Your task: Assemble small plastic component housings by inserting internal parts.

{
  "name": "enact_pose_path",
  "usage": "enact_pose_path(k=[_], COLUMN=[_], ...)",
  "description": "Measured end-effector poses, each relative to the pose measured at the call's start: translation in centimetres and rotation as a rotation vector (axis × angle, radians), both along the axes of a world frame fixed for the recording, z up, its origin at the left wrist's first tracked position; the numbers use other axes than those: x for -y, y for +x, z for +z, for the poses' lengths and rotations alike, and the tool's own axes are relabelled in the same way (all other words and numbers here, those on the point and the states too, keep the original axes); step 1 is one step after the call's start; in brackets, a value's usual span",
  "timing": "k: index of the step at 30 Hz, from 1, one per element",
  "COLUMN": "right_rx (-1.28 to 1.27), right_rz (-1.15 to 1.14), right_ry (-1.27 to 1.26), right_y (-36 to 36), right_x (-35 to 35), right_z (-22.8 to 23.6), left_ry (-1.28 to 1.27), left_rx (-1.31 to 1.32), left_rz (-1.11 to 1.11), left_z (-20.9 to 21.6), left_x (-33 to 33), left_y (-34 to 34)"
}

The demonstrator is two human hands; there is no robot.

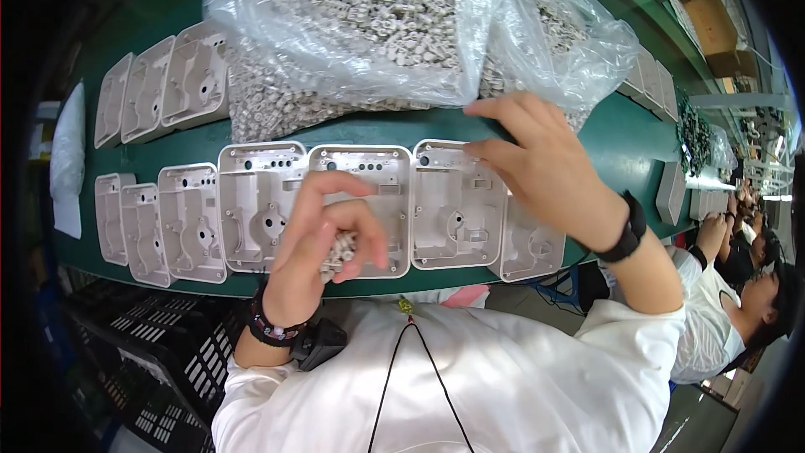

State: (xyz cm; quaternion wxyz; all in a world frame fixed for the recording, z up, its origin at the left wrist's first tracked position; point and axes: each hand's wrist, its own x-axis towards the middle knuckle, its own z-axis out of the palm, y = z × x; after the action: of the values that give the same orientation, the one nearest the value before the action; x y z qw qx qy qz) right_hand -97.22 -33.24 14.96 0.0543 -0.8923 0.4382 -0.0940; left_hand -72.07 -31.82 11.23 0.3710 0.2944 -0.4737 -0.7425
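Observation:
My left hand (323, 239) is curled, palm up, round a handful of small beige plastic parts (339, 257). It is above a light grey plastic housing (394, 226) in the front row and hides part of it. My right hand (537, 164) reaches over the top edge of the neighbouring open housing (436, 201) on the right. Its thumb and index finger are apart, with nothing visible between them. Just beyond the fingertips lies a large clear plastic bag (486, 25) full of the same kind of small beige parts (377, 0).
More housings (193, 218) continue the row to the left, and others (197, 75) stand behind. A green workbench (377, 127) carries them. Black crates (201, 361) stand below at left. To the right, a co-worker (713, 310) sits near dark small parts (692, 138).

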Motion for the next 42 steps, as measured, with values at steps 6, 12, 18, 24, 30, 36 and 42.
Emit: enact_pose_path(k=[6, 12, 18, 24, 30, 36, 42], right_rx=[0.342, 0.452, 0.591, 0.544, 0.552, 0.505, 0.523], right_rz=[0.004, 0.102, 0.073, 0.140, 0.093, 0.073, 0.072], right_ry=[0.102, 0.107, 0.267, 0.198, 0.384, 0.467, 0.311], right_y=[6.5, 8.4, 7.6, 7.8, 8.6, 9.5, 9.4], right_x=[-2.2, -1.5, -0.2, -0.6, -0.4, 0.3, 1.2], right_z=[1.4, 0.4, 0.5, 0.2, 0.5, 0.5, 0.6], left_ry=[0.090, 0.075, 0.115, -0.135, -0.626, -0.744, -0.621], left_rx=[0.025, -0.006, -0.055, 0.081, 0.533, 0.594, 0.581], left_rz=[-0.141, -0.115, -0.074, 0.143, 0.276, 0.326, 0.355], left_z=[0.2, 0.1, 0.0, -0.7, 0.3, 0.8, 0.9], left_x=[0.0, -0.3, -0.6, -0.5, -0.6, -0.6, -0.7], left_y=[-0.7, 0.5, 1.3, 2.1, 3.1, 3.3, 3.6])
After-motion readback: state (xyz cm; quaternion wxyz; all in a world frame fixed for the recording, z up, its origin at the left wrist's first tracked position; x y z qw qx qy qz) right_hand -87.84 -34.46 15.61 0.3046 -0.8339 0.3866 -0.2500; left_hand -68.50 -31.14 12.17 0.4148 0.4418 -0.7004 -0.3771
